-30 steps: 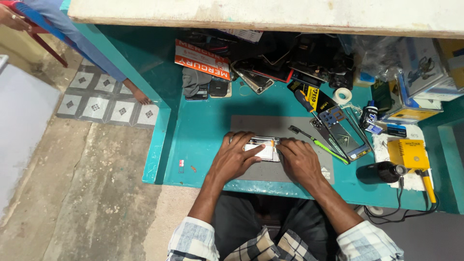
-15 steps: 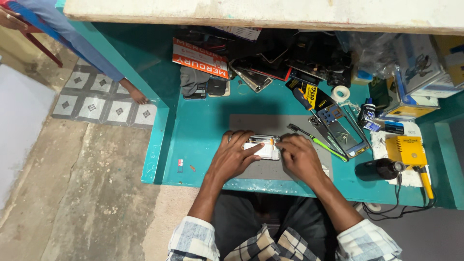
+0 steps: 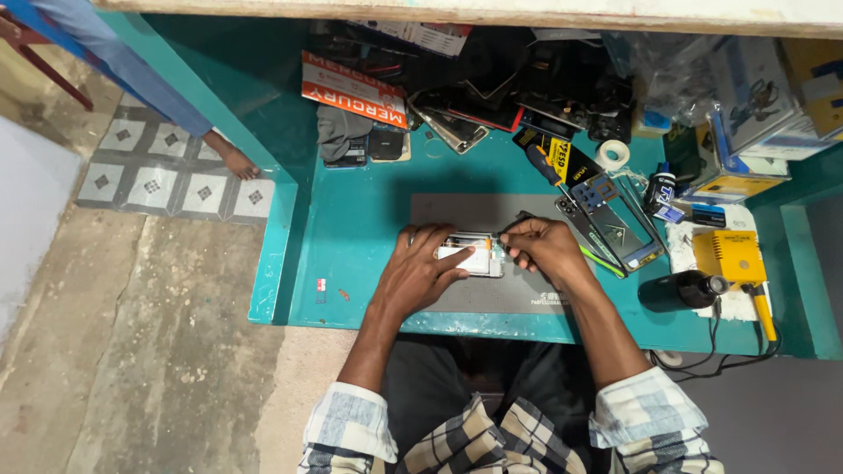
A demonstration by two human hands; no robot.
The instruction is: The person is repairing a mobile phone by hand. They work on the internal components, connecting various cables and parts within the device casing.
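Note:
An opened phone lies on a grey work mat on the teal bench. My left hand rests on the phone's left side, fingers pressing it down. My right hand sits at the phone's right end, pinching a thin dark tool whose tip points at the phone's upper right corner. Part of the phone is hidden under my fingers.
A phone frame and a screwdriver lie right of the mat. A yellow device, a dark cylinder and boxes crowd the right side. Phone parts pile at the back. Another person's bare foot stands on the tiled floor.
My right hand has drawn in toward the phone's right end with the thin tool. My left hand stays on the phone.

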